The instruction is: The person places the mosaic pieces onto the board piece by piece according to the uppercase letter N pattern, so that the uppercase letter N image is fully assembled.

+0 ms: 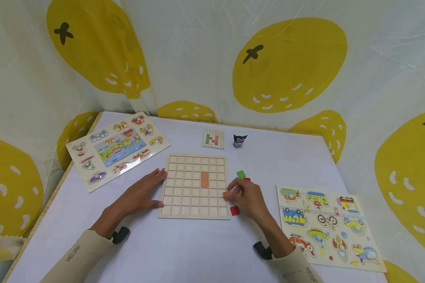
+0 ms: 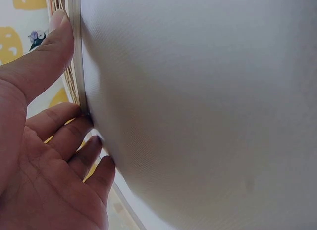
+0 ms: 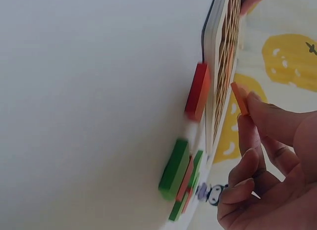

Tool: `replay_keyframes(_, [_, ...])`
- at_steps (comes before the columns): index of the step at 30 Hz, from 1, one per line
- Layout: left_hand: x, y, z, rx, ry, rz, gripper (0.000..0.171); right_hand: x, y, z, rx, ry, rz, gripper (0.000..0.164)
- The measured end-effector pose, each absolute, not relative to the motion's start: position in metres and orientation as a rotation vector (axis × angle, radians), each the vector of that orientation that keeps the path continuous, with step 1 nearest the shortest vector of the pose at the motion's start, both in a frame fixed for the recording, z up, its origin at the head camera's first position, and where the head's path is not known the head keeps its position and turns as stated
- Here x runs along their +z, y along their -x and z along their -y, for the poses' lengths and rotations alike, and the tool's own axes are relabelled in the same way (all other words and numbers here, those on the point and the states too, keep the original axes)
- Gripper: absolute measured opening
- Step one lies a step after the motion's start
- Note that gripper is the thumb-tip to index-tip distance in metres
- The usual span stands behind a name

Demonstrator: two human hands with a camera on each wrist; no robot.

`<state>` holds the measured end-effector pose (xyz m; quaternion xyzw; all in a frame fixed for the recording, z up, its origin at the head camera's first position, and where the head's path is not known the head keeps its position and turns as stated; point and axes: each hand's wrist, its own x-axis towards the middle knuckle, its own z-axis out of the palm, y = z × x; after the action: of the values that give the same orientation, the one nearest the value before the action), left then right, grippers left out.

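Note:
A wooden grid board (image 1: 177, 188) lies mid-table, with two orange square tiles (image 1: 205, 179) set one above the other in its cells. At its left edge rests my left hand (image 1: 139, 192), fingers and thumb spread along the side; in the left wrist view the thumb (image 2: 62, 39) lies against the board's edge. My right hand (image 1: 246, 196) pinches another orange square tile (image 3: 240, 99) between thumb and fingertips, over the board's right edge. Close to that hand, a red tile (image 1: 235, 210) and a green tile (image 1: 241, 173) lie on the table, with more tiles partly hidden behind it.
Behind the board are a small pattern card (image 1: 213, 138) and a dark figurine (image 1: 239, 140). A picture puzzle (image 1: 122, 147) lies at the back left, and a vehicle puzzle (image 1: 331, 228) at the right. A fruit-print curtain (image 1: 191, 59) hangs behind the table.

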<state>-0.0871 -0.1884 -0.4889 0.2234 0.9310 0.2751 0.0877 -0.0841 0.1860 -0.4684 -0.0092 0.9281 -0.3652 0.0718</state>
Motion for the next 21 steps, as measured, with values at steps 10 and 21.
replay_keyframes(10, [-0.489, 0.086, 0.189, 0.815, -0.666, -2.777, 0.102, -0.472, 0.087, -0.161, -1.163, 0.105, -2.809, 0.019])
replay_keyframes(21, [-0.493, 0.088, 0.190, 0.823, -0.681, -2.777, 0.102, -0.473, 0.094, -0.135, -1.143, 0.165, -2.789, 0.018])
